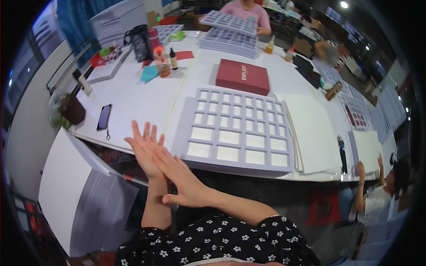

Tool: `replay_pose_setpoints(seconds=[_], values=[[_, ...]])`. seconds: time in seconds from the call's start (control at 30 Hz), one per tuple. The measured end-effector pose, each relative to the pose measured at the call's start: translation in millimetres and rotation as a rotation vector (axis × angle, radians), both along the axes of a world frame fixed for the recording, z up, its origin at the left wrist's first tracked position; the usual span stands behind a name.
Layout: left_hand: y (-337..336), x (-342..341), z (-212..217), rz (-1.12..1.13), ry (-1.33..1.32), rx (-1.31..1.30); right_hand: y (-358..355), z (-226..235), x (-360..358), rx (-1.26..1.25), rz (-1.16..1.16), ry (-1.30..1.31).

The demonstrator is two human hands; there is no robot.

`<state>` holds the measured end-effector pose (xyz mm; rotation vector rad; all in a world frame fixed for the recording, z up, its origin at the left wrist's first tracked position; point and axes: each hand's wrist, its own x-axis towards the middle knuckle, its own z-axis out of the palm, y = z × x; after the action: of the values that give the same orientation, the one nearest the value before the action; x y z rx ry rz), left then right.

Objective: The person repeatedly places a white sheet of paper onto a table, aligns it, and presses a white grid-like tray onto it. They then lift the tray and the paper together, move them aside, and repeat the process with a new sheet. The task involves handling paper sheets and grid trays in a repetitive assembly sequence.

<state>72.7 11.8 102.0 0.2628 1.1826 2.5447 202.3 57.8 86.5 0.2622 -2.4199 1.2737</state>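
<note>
My left hand (pixel 143 148) is held over the table's front edge with its fingers spread. Across its palm lies my right hand (pixel 184 179), fingers stretched out flat and thumb apart. Neither hand holds anything. Right of them sits a stack of pale lilac trays (pixel 194 141), the top one divided into rows of rectangular compartments with white bottoms. Behind the trays is a closed dark red box (pixel 248 76). A phone (pixel 104 117) with a short strap lies on the table beyond my left hand.
White sheets (pixel 313 133) are stacked right of the trays. Left stand a brown pot (pixel 72 108), an orange-tinted bottle (pixel 162 64) and a dark bag (pixel 140 44). Large boards (pixel 66 186) lean below the table's left edge. A person in pink (pixel 262 17) handles a tray opposite; another sits right (pixel 377 195).
</note>
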Motion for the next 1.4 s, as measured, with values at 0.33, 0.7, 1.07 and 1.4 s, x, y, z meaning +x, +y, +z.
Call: replay_pose_setpoints(seconds=[0.33,0.7,1.07,1.4], values=[[-3,16,5,-0.038,0.090,-0.043,7,9,-31,-0.027,0.000,0.065],[-8,11,-8,-0.049,0.014,-0.036,-2,1,-51,-0.052,-0.008,0.077],[-47,-54,-14,-0.154,-0.063,0.054,-41,-56,9,-0.008,0.040,-0.101],[-17,-6,-61,-0.296,0.137,0.023,-15,0,-89,0.085,-0.171,0.070]])
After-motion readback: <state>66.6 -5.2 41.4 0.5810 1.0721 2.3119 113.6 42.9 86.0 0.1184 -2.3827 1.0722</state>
